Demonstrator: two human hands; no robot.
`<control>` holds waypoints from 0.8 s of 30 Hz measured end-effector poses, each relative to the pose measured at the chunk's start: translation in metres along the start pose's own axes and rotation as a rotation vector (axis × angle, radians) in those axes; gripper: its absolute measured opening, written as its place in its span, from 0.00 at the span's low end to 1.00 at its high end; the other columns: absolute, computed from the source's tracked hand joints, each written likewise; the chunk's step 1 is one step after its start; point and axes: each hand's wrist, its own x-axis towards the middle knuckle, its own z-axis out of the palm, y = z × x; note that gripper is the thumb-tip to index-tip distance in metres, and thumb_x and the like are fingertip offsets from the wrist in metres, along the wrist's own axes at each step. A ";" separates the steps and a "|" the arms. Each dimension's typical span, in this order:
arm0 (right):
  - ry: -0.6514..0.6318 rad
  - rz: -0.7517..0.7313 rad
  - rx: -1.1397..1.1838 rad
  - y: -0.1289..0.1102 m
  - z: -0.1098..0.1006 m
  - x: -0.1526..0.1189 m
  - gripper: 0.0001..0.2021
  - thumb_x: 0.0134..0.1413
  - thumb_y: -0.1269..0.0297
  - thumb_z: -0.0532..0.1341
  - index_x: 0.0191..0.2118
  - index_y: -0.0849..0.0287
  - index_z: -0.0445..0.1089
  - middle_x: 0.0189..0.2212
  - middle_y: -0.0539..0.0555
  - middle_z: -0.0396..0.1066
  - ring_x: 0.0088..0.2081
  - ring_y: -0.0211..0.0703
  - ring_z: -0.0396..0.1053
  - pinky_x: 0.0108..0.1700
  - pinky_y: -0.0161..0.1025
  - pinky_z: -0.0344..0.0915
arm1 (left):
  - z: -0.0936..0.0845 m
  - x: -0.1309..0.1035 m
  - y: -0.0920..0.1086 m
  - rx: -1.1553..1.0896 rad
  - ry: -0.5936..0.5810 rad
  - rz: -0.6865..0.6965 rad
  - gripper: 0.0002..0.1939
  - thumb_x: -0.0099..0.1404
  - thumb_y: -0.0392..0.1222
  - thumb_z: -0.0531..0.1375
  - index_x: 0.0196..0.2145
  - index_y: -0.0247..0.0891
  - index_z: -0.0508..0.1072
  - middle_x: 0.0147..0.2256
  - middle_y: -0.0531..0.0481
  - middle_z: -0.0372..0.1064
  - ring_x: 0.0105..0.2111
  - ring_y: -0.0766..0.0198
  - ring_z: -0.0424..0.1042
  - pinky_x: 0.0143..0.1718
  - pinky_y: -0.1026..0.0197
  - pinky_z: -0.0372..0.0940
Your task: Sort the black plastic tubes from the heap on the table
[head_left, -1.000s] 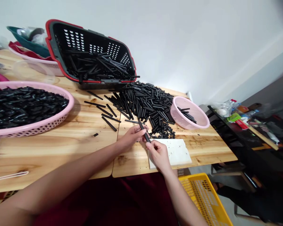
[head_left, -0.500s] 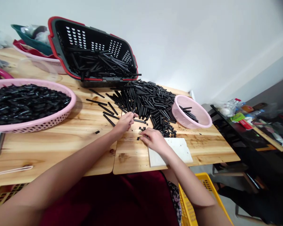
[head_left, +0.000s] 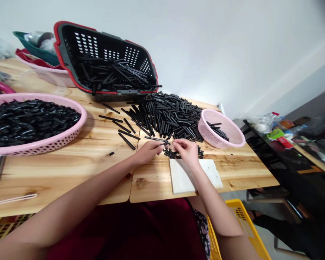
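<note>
My left hand [head_left: 148,153] is closed around a thin black rod [head_left: 163,144], whose end points towards my right hand. My right hand [head_left: 188,151] hovers just above the white board [head_left: 182,179], its thumb and fingertips pinched together close to the rod's tip. Whatever sits in that pinch is too small to make out. Small black cut pieces [head_left: 171,154] lie beneath and beside my right hand, partly hidden by it. Behind both hands spreads a large heap of short black rods [head_left: 168,112]. Several longer rods [head_left: 126,141] lie loose left of the heap.
A black basket with a red rim [head_left: 105,90] lies tipped at the back, holding long rods. A pink oval basket [head_left: 82,119] full of shiny black pieces stands left. At right is a pink bowl [head_left: 237,139] with some rods. Yellow crates [head_left: 247,231] stand below the table.
My hands have come closer together. My left hand has moved slightly right and down, turning its rod sideways. My right hand has lifted from the small pieces, moving up and right.
</note>
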 end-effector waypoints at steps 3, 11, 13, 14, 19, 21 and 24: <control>-0.025 -0.116 0.021 -0.001 -0.002 -0.001 0.15 0.57 0.58 0.60 0.42 0.64 0.76 0.37 0.57 0.71 0.33 0.35 0.70 0.36 0.31 0.68 | 0.002 -0.002 0.005 0.035 -0.020 0.016 0.21 0.65 0.52 0.50 0.31 0.30 0.71 0.25 0.52 0.61 0.27 0.75 0.56 0.31 0.72 0.52; 0.047 0.018 0.112 0.002 0.002 -0.006 0.16 0.52 0.56 0.64 0.40 0.65 0.74 0.33 0.57 0.72 0.34 0.38 0.72 0.37 0.33 0.70 | 0.005 -0.006 0.009 0.047 -0.044 0.034 0.23 0.65 0.54 0.49 0.27 0.30 0.68 0.24 0.52 0.61 0.27 0.74 0.57 0.31 0.72 0.52; 0.012 0.018 0.138 0.001 0.001 -0.007 0.16 0.52 0.56 0.64 0.40 0.65 0.75 0.34 0.57 0.73 0.34 0.39 0.72 0.37 0.33 0.70 | 0.005 -0.007 0.006 0.056 -0.078 0.035 0.24 0.66 0.55 0.48 0.25 0.30 0.66 0.25 0.51 0.62 0.27 0.74 0.58 0.31 0.72 0.53; -0.012 0.012 0.155 0.000 0.001 -0.007 0.16 0.52 0.56 0.64 0.40 0.65 0.75 0.35 0.57 0.73 0.35 0.39 0.73 0.38 0.33 0.71 | 0.006 -0.007 0.005 0.061 -0.090 0.038 0.25 0.66 0.55 0.47 0.25 0.30 0.66 0.26 0.51 0.62 0.28 0.74 0.59 0.32 0.72 0.53; -0.074 -0.043 0.148 -0.002 0.000 -0.010 0.15 0.55 0.57 0.62 0.40 0.64 0.75 0.36 0.58 0.72 0.35 0.38 0.72 0.37 0.33 0.71 | 0.008 -0.008 0.006 0.030 -0.084 0.031 0.21 0.67 0.54 0.46 0.44 0.34 0.67 0.28 0.52 0.64 0.29 0.74 0.61 0.35 0.72 0.56; -0.087 -0.047 0.144 -0.004 -0.001 -0.011 0.15 0.56 0.56 0.61 0.41 0.64 0.75 0.37 0.58 0.72 0.35 0.38 0.72 0.38 0.34 0.71 | 0.009 -0.009 0.008 -0.023 -0.069 0.021 0.22 0.67 0.53 0.47 0.52 0.36 0.62 0.28 0.53 0.64 0.29 0.74 0.61 0.35 0.72 0.57; -0.111 -0.057 0.149 -0.006 -0.002 -0.011 0.16 0.57 0.55 0.60 0.42 0.64 0.75 0.38 0.58 0.71 0.36 0.38 0.72 0.38 0.34 0.71 | 0.010 -0.010 0.009 -0.055 -0.059 0.031 0.22 0.67 0.52 0.47 0.52 0.36 0.62 0.27 0.53 0.64 0.28 0.74 0.62 0.35 0.72 0.57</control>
